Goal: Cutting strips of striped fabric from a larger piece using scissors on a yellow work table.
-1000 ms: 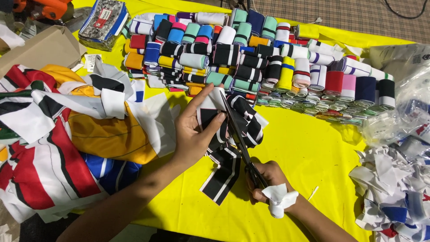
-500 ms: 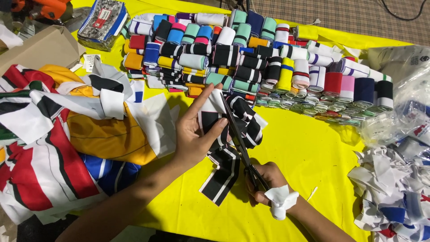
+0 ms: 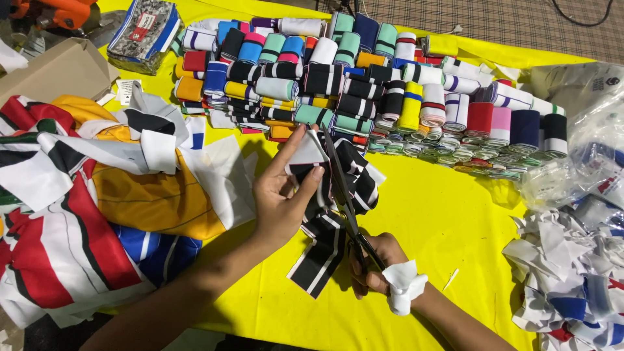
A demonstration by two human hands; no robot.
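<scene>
Left hand (image 3: 281, 201) pinches the upper end of a black-and-white striped fabric strip (image 3: 331, 214) between thumb and fingers, holding it raised off the yellow tablecloth (image 3: 448, 214). Right hand (image 3: 377, 266) is closed around the handles of the scissors (image 3: 344, 201), with a white cloth wrap (image 3: 404, 286) on one finger. The blades point away from the person and lie against the strip, just right of the left hand's fingers. The strip's lower end trails on the tablecloth between both hands. Beyond the strip stands a block of rolled fabric bands (image 3: 364, 84) in many colours. Left of the strip lies a heap of loose garments (image 3: 97, 201). Right of it, well apart, lies a pile of white offcuts (image 3: 572, 273).
</scene>
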